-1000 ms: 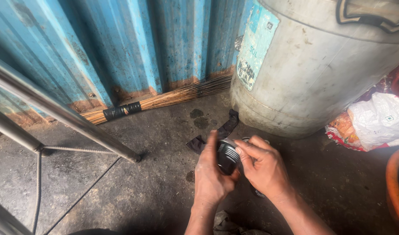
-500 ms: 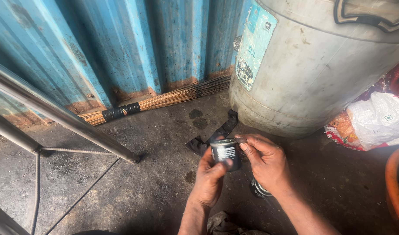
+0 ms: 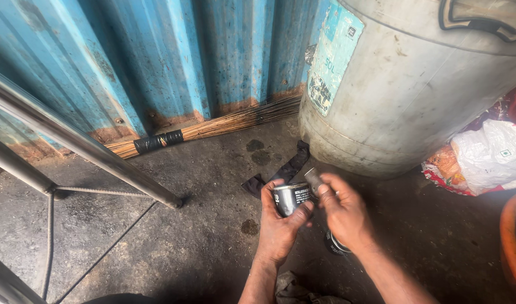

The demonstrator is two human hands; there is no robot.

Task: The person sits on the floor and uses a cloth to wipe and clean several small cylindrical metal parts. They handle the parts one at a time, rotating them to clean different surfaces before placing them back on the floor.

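Lower centre of frame: left hand clamped round small black canister, right hand pinching grey metal piece just right of canister rim, over grey floor.

Drum: top and right flank run off the frame at twelve and two o'clock.
Orange rim: only an arc shows at four o'clock, the rest cut away.
Canister: base buried in the left hand; label print too small to make out.
Small metal piece: blurred, lower end hidden by the right hand.
Round part on floor: mostly covered by the right wrist.
Rag: clipped at six o'clock.
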